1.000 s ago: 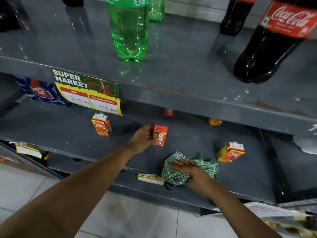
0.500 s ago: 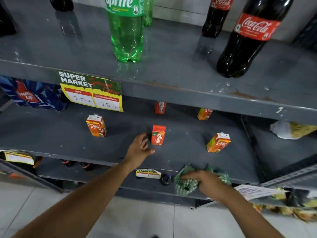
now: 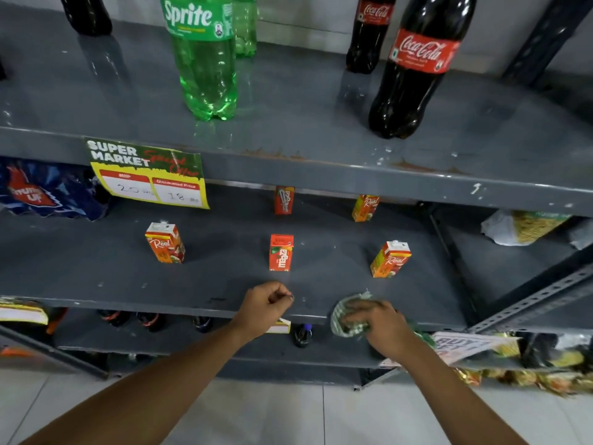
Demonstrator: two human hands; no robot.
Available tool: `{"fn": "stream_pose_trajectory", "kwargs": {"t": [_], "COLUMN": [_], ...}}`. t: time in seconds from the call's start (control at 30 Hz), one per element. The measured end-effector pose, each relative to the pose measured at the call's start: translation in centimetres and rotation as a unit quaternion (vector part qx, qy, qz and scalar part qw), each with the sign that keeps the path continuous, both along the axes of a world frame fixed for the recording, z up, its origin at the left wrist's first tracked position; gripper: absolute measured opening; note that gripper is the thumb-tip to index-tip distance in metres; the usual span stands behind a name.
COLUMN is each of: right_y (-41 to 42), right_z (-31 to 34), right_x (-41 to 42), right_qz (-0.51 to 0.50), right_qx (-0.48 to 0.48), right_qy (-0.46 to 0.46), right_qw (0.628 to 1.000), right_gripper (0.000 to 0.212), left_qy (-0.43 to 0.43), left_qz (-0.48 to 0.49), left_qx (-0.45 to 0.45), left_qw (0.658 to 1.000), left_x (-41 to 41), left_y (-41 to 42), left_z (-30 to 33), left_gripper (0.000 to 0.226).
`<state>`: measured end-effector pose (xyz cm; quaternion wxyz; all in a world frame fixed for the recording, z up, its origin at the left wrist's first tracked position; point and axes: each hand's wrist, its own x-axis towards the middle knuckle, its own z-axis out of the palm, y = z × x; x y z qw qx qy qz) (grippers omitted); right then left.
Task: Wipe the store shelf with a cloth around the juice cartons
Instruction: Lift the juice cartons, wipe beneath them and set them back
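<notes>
The grey middle shelf (image 3: pixel 224 284) holds several small juice cartons. A red Maaza carton (image 3: pixel 281 252) stands upright in the middle, with orange Real cartons to its left (image 3: pixel 165 242) and right (image 3: pixel 390 259). Two more cartons (image 3: pixel 284 200) (image 3: pixel 365 208) stand at the back. My right hand (image 3: pixel 378 326) grips a bunched green checked cloth (image 3: pixel 348 317) at the shelf's front edge. My left hand (image 3: pixel 266 308) hovers at the front edge below the Maaza carton, fingers curled, holding nothing.
The upper shelf (image 3: pixel 321 175) carries a Sprite bottle (image 3: pixel 202 56) and Coca-Cola bottles (image 3: pixel 414 65). A price sign (image 3: pixel 147 173) hangs from its lip. Dark bottles (image 3: pixel 301 335) and snack packets (image 3: pixel 529 370) sit below. A metal upright (image 3: pixel 529 300) stands at the right.
My left hand let go of the Maaza carton, which now stands alone, and pulled back to the front edge. My right hand gathered the cloth and drew it to the shelf's front edge.
</notes>
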<state>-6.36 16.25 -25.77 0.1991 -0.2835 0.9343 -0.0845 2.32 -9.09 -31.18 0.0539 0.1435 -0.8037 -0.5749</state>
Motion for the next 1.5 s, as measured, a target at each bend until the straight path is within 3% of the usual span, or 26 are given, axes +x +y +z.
{"fn": "stream_pose_trajectory", "kwargs": {"t": [0.07,0.13,0.23,0.33,0.4,0.5,0.57,0.63,0.73,0.83,0.9,1.03,1.2,1.33,1.43,1.5], "right_y": [1.4,2.1,2.0,2.2,2.8,3.3,3.0,1.7,-2.0,-6.4,-8.6,-10.0,-6.6,-1.8,1.1,3.0], "right_z": [0.8,1.1,-0.1,-3.0,-4.8,-6.1,-6.0,-5.8,-5.9,-6.0,-5.9,-5.5,-4.9,-4.3,-3.9,-3.0], "right_x": [-0.3,-0.3,0.5,1.0,1.0,0.8,0.5,-0.1,-1.3,-3.6,-5.7,-9.7,-14.2,-16.8,-17.7,-19.3], "right_qz": [-0.040,-0.077,-0.049,0.058,0.097,0.141,0.175,0.205,0.225,0.175,0.117,0.008,-0.156,-0.269,-0.297,-0.324], "right_qx": [-0.013,-0.057,-0.126,-0.084,-0.073,-0.079,-0.096,-0.119,-0.140,-0.142,-0.142,-0.115,-0.061,-0.030,-0.023,-0.084], "right_qy": [-0.008,0.045,0.161,0.146,0.138,0.145,0.138,0.128,0.125,0.105,0.105,0.116,0.099,0.073,0.065,0.046], "right_qw": [0.999,0.994,0.978,0.984,0.983,0.976,0.970,0.963,0.956,0.968,0.977,0.987,0.981,0.960,0.952,0.941], "right_gripper": [0.070,0.062,0.064,0.067,0.068,0.063,0.062,0.060,0.060,0.058,0.055,0.057,0.076,0.079,0.066,0.047], "left_qy": [0.024,0.059,0.063,0.054,0.032,0.008,0.020,0.055,0.101,0.142,0.146,0.185,0.159,0.115,0.092,0.077], "left_qz": [-0.036,-0.059,-0.094,-0.136,-0.159,-0.172,-0.155,-0.111,0.014,0.122,0.149,0.142,0.111,0.100,0.091,0.071], "left_qx": [-0.023,-0.039,-0.054,-0.073,-0.100,-0.095,-0.042,0.005,-0.019,-0.032,-0.036,-0.115,-0.082,-0.079,-0.047,-0.045], "left_qw": [0.999,0.996,0.992,0.986,0.982,0.980,0.987,0.992,0.995,0.982,0.977,0.966,0.978,0.985,0.991,0.994], "left_x": [-2.0,-5.1,-10.6,-15.2,-17.3,-18.7,-18.6,-18.2,-17.9,-17.7,-17.1,-15.0,-13.4,-13.2,-13.5,-14.0], "left_y": [1.7,4.0,8.1,11.4,12.4,12.6,12.1,10.8,8.2,6.1,5.7,6.2,8.1,9.8,11.6,12.5], "left_z": [1.4,3.0,5.2,6.6,6.8,6.6,6.6,7.2,8.3,8.5,8.7,9.5,8.9,7.1,6.1,5.4], "left_gripper": [0.007,0.001,0.025,0.059,0.069,0.043,0.026,0.016,0.013,0.033,0.033,0.029,0.029,0.030,0.030,0.030]}}
